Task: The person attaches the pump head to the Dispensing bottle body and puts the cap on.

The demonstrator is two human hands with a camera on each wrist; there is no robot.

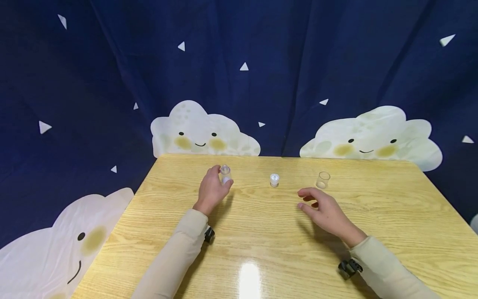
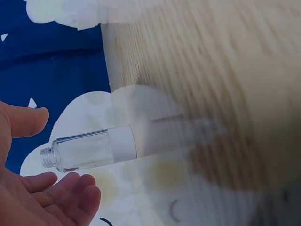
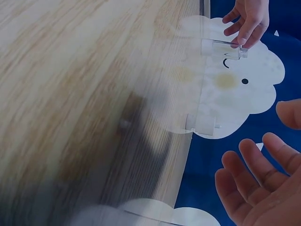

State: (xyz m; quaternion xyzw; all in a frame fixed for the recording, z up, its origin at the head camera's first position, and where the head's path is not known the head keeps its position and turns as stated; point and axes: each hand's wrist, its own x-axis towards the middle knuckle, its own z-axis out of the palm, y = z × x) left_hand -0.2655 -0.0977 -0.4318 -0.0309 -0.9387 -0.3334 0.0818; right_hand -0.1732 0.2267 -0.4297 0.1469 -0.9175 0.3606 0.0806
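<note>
A clear bottle (image 2: pixel 87 150) with a threaded neck and a white band at its base stands upright on the table's far left part. My left hand (image 1: pixel 213 187) is around it, thumb and fingers spread to either side; the left wrist view shows a gap between thumb and bottle. To the bottle's right stands a small white fitting (image 1: pixel 274 179) with a thin tip on top. Farther right is a clear, open-topped cylindrical cap (image 1: pixel 323 179). My right hand (image 1: pixel 324 209) hovers in front of that cap and to its left, fingers loosely bent, holding nothing.
The light wooden table (image 1: pixel 261 224) ends at a dark blue curtain (image 1: pixel 261 33) printed with clouds and triangles. A black wrist strap piece (image 1: pixel 349 268) hangs below the right sleeve, and another (image 1: pixel 209 235) sits by the left cuff.
</note>
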